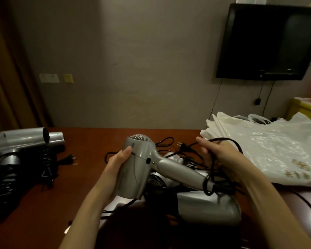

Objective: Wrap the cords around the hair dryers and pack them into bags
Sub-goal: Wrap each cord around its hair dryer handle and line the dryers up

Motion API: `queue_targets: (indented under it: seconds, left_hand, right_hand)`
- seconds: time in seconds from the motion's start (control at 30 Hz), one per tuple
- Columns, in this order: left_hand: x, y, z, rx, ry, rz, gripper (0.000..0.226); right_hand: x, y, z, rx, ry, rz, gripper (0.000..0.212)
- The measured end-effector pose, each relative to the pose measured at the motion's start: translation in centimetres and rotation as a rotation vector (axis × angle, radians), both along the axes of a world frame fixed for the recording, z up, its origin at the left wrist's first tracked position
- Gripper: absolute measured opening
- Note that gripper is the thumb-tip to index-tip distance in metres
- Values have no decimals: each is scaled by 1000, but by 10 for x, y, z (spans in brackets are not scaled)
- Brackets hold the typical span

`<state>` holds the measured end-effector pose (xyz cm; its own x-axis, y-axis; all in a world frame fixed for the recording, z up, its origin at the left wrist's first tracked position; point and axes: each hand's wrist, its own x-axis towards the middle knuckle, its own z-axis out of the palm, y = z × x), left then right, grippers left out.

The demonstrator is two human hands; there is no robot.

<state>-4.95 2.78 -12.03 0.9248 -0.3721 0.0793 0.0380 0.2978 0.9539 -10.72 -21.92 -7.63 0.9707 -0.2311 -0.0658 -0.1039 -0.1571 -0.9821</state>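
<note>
Dim room with a beige wall [133, 60] and a reddish-brown wooden surface [90, 141] seen from above by a person's head camera.

Nearest the viewer, two bare forearms reach in from the near edge. Below them, close to the near edge, a second silver hair dryer [208, 207] lies on its side among loose black cables.

Above it, lifted off the surface at its middle, is the held hair dryer [142, 166], silver, its grille end pointing away and its handle slanting down to the right. The left hand [117, 164] grasps the barrel, fingers curled underneath and thumb pressed on top. The right hand [217, 155] holds the black cord [228, 141], which arches over its loosely curled fingers and runs down to a loop around the handle's end. A plug [180, 145] rests just beyond the hands.

At the left edge, another hair dryer [25, 141] sits on coiled black cords, a second plug lying beside it.

At the right edge, crumpled white plastic bags [258, 146] are spread out, one printed with gold characters.

Farthest away, a dark television [269, 42] hangs on the wall at the upper right, and wall sockets [49, 78] sit at the left beside a brown curtain [5, 69].
</note>
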Motion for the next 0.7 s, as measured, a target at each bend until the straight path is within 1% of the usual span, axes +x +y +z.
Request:
queue_targets:
  seconds: [0.07,0.1,0.13,0.2,0.23,0.27,0.33,0.4,0.43,0.5,0.57,0.63,0.7]
  left_hand:
    - [-1,2,-1,10,-25,57,28]
    - [1,5,-3,18,-63,77,32]
    - [1,8,-4,28,-111,75,45]
    - [-1,13,-4,47,-171,99,86]
    - [-1,14,-5,36,-175,128,98]
    - [0,15,-6,27,-173,164,103]
    - [1,14,-5,13,-185,239,102]
    - [2,12,-5,9,-207,324,89]
    - [2,11,-6,8,-212,360,80]
    - [2,11,-8,-7,-207,422,65]
    - [3,11,-9,-42,-174,481,58]
    - [4,12,-9,-88,-118,515,65]
    - [5,13,-10,-135,-70,525,79]
  right_hand:
    - [-2,-1,3,72,-31,-12,38]
    - [-4,-2,5,98,-41,-12,35]
    - [-7,0,9,130,-48,-25,32]
    - [-11,0,13,208,-72,-22,26]
    - [-12,-1,13,229,-101,-2,24]
    - [-14,0,16,216,-127,5,23]
    - [-14,2,18,113,-183,-27,19]
    - [-10,7,20,16,-264,-76,14]
    - [-7,9,18,6,-292,-86,12]
    - [-1,15,13,92,-282,-99,9]
    - [1,21,9,259,-248,-82,10]
    - [3,24,7,408,-230,-19,9]
    - [3,27,4,469,-207,71,11]
